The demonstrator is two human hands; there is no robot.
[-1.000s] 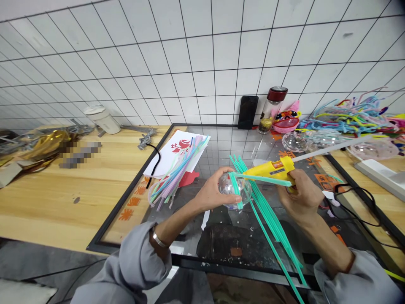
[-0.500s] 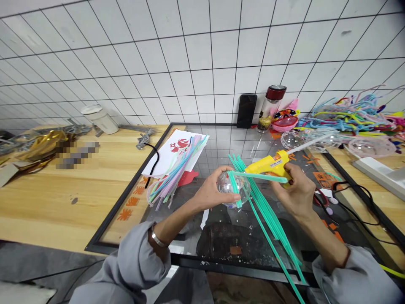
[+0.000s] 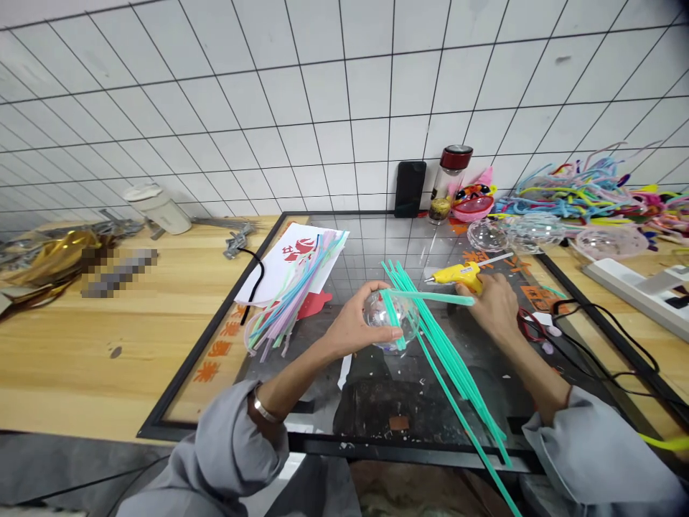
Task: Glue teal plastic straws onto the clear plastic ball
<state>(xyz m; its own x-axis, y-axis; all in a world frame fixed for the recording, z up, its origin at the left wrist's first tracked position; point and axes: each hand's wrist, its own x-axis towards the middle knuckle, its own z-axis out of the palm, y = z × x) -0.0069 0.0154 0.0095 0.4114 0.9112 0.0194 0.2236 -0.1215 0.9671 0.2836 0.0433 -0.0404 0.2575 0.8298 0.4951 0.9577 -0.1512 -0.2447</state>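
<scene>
My left hand (image 3: 352, 321) is closed around a clear plastic ball (image 3: 409, 324), thumb in front and fingers behind. A green pipe cleaner (image 3: 436, 296) is bent over the ball, one leg under my thumb and the other sticking out to the right. My right hand (image 3: 496, 307) grips the handle of a yellow hot glue gun (image 3: 453, 274), low over the dark glass top, its nozzle pointing left. A glue stick (image 3: 498, 259) protrudes from its back. Beneath and beside the ball, a bundle of green pipe cleaners (image 3: 460, 370) lies slantwise towards the front edge.
Pastel pipe cleaners (image 3: 293, 298) lie on white paper (image 3: 285, 248) to the left. At the back stand a phone (image 3: 410, 188) and a glass bottle (image 3: 446, 187). Clear balls (image 3: 535, 231), a colourful pipe cleaner heap (image 3: 581, 190), a power strip (image 3: 640, 298) and black cables (image 3: 619, 337) are right.
My right hand has lowered the glue gun away from the ball towards the glass top. My left hand still holds the ball and green pipe cleaner. The view has shifted slightly.
</scene>
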